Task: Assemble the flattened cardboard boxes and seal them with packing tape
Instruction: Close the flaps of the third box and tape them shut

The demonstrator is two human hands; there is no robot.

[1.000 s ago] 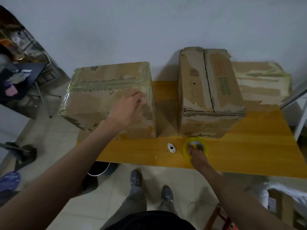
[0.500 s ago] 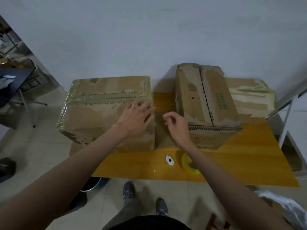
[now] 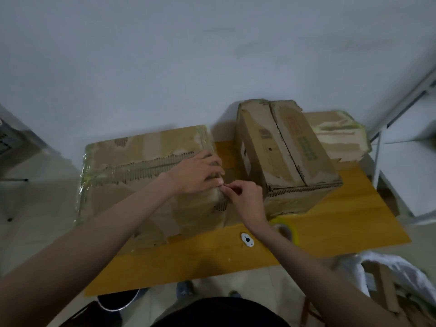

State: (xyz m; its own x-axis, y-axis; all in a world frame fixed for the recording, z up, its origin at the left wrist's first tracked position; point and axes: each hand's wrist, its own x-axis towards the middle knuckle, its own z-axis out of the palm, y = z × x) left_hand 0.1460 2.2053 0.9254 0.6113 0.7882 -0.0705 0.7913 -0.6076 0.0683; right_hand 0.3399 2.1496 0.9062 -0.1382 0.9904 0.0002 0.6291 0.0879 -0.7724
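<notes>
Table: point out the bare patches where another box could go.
Bare wood lies along the near edge of the table, in front of the left box, and at the right end beyond the tape roll. The gap between left box and middle box is narrow, with both hands there.

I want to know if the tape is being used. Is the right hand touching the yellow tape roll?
Apart. The head view shows the right hand up at the large taped cardboard box; the yellow tape roll lies on the table.

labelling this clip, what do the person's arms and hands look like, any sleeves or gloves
Both forearms are bare up to the frame edge: no sleeves in view. The left hand and right hand wear no gloves, and no rings, watch or wristband show. The nails look short.
</notes>
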